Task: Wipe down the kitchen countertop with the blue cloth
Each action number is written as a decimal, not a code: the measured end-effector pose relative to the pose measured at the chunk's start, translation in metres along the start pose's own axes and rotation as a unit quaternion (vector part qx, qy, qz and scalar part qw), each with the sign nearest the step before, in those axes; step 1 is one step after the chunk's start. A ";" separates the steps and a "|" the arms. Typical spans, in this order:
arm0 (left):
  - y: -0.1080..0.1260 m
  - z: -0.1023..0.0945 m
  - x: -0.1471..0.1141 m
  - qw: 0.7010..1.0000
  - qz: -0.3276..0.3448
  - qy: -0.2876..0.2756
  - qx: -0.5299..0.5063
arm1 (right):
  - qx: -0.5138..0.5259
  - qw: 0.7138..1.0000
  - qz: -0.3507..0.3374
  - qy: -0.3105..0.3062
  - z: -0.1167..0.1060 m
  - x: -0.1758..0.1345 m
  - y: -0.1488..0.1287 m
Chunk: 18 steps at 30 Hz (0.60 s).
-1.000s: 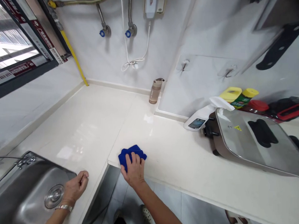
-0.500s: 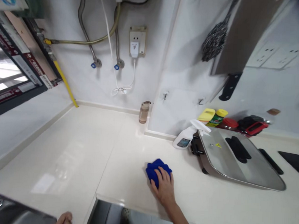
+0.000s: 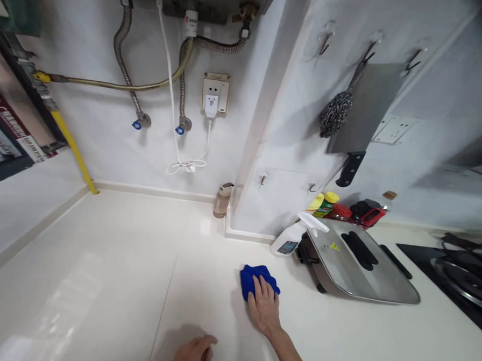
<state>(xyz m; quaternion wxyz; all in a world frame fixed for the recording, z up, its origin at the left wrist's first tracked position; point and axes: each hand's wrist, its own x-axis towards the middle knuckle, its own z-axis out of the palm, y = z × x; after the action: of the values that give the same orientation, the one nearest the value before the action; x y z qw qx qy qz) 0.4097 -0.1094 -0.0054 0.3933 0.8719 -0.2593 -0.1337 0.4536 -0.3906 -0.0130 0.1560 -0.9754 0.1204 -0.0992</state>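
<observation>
A folded blue cloth lies on the white countertop. My right hand presses down on it from above, fingers over its near right part. Low in the view, my left hand hovers at the counter's near side with its fingers curled together and nothing seen in them. Just beyond the cloth, a white spray bottle leans against the side of an electric pan with a glass lid.
A small brown bottle stands by the wall corner. A cleaver and a steel-wool scrubber hang from hooks. Jars stand behind the pan, and a black stove is at right. A plugged-in white cord hangs on the wall.
My left hand has moved right from the sink edge, coming closer to my right hand. The view has tilted up and turned right. My right hand stays on the cloth.
</observation>
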 end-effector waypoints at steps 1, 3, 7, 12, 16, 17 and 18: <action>0.009 -0.003 0.015 1.000 0.006 -0.021 -0.002 | 0.011 1.000 -0.011 -0.004 -0.002 -0.004 0.005; 0.024 -0.008 0.036 0.998 0.021 -0.060 -0.017 | 0.023 1.000 -0.016 -0.006 -0.007 -0.012 0.013; 0.030 -0.011 0.057 0.992 0.033 -0.102 -0.068 | 0.005 0.998 0.055 0.009 -0.015 -0.022 0.015; 0.020 -0.001 0.075 0.989 -0.004 -0.085 -0.122 | 0.107 0.990 0.072 0.056 -0.033 -0.022 -0.013; 0.022 -0.002 0.089 0.981 -0.035 -0.076 -0.173 | 0.333 0.928 0.167 0.002 -0.073 -0.015 -0.049; 0.024 -0.005 0.093 0.981 -0.026 -0.066 -0.183 | 0.396 0.900 0.182 -0.026 -0.086 -0.013 -0.058; 0.027 -0.009 0.097 0.980 -0.009 -0.051 -0.191 | 0.457 0.868 0.186 -0.052 -0.099 -0.010 -0.067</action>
<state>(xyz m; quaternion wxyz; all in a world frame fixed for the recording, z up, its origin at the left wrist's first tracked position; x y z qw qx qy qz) 0.4852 -0.1732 0.0185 0.5380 0.7748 -0.2411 -0.2283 0.4347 -0.3541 0.0992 0.6059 -0.7583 0.2327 -0.0614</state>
